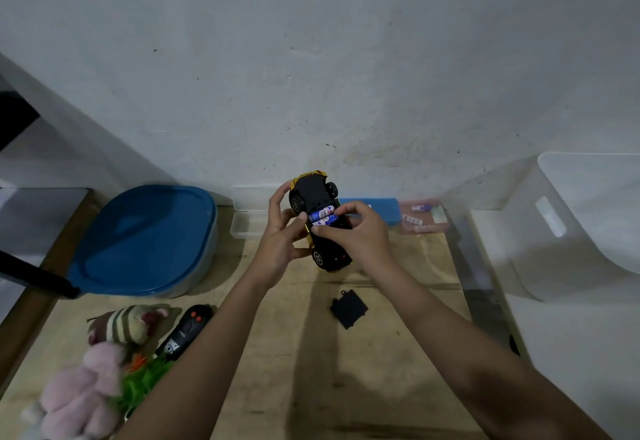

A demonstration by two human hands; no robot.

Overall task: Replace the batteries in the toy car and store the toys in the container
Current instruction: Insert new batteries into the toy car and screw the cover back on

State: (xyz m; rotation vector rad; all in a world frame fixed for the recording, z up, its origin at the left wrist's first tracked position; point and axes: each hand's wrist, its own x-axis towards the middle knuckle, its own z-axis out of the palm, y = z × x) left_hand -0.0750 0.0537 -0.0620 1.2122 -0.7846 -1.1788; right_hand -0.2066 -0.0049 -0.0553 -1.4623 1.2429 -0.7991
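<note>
Yellow car (311,190), one only, is held upside down above the tabletop (294,353), black underside up and its battery bay open. I count two blue batteries (322,213) lying side by side in the bay. The left hand (282,235) grips the car from its left side, fingers curled round the body. The right hand (356,231) comes from the right, and its curled fingers (343,211) and thumb pinch the batteries. One black cover (348,311) lies apart on bare wood between the forearms. At the near left corner are one remote (188,330) and two plush toys, one striped (131,323) and one pink (86,401). A blue-lidded container (145,238) stands on the left and a clear bin (588,218) on the right. The wall is just behind the car.
</note>
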